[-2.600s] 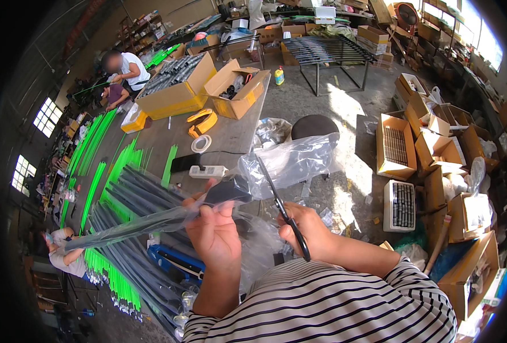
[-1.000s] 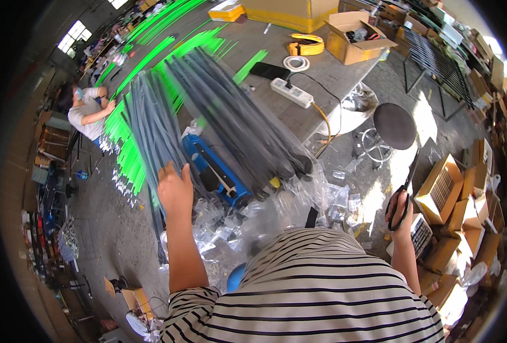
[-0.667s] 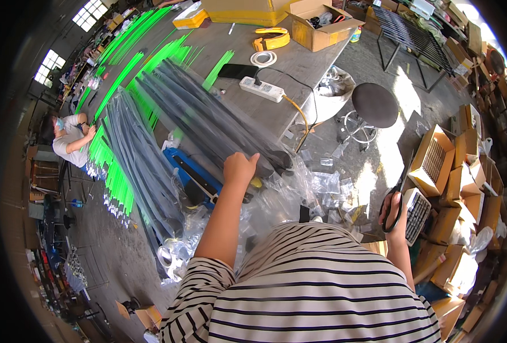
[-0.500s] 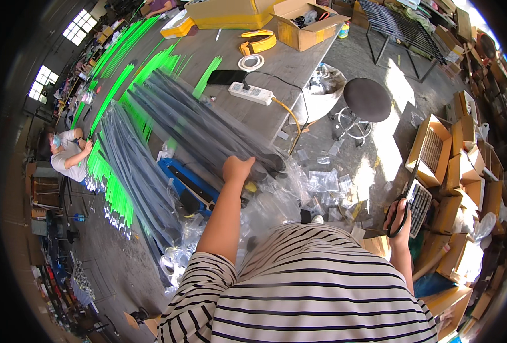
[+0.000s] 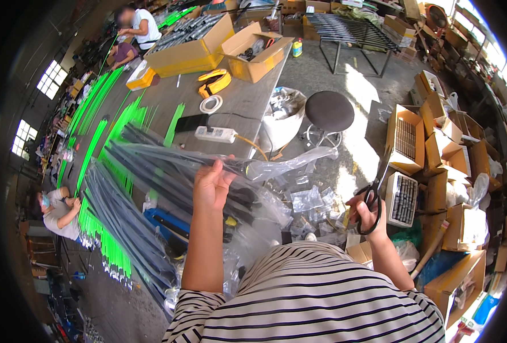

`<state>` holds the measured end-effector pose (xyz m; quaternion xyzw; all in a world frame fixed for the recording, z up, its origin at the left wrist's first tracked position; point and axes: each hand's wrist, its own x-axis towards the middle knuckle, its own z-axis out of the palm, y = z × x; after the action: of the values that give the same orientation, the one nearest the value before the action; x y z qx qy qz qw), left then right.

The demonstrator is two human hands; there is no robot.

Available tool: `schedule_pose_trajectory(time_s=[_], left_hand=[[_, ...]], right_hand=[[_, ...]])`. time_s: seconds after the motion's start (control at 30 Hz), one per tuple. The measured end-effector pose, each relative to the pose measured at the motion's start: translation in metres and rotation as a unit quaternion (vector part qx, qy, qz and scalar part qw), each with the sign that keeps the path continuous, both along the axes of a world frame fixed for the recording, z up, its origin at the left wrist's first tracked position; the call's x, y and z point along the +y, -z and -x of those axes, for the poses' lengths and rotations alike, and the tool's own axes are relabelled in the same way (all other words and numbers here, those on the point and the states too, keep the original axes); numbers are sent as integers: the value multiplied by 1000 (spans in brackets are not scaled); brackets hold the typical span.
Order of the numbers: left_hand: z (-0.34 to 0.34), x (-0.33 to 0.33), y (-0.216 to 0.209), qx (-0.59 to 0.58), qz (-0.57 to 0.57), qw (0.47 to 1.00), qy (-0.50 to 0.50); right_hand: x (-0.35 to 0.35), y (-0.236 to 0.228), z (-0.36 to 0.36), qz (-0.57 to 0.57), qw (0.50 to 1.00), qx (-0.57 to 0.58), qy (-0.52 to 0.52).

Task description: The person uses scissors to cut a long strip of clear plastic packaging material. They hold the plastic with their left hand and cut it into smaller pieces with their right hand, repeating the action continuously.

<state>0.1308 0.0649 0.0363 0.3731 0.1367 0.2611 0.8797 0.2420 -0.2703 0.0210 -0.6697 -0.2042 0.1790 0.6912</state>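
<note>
A worker in a striped shirt stands at a long grey desk [image 5: 247, 106] in a crowded workshop. The left hand [image 5: 212, 186] is raised, its fingers [image 5: 222, 167] pinched on the upper edge of a clear plastic bag [image 5: 207, 171] that sheathes a bundle of long dark rods and stretches from the desk's near edge toward the floor. The right hand [image 5: 366, 212], held well apart to the side, has its fingers clenched through the handles of black scissors [image 5: 376, 191], blades pointing up. A white power strip [image 5: 215, 134] lies on the desk just beyond the bag. Bright green rods [image 5: 102, 128] lie alongside; a round stool [image 5: 329, 111] stands near the desk end.
</note>
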Motion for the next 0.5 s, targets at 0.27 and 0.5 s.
schedule_pose_trajectory(time_s=[0.27,0.5], left_hand=[[-19,-54,-67,-178,-97,979,13],[-10,-64,-80,-186,-146,965,112]], right_hand=[[46,-63,-4,-270,949,114,-116],[67,-96,-8,-293,948,111,46]])
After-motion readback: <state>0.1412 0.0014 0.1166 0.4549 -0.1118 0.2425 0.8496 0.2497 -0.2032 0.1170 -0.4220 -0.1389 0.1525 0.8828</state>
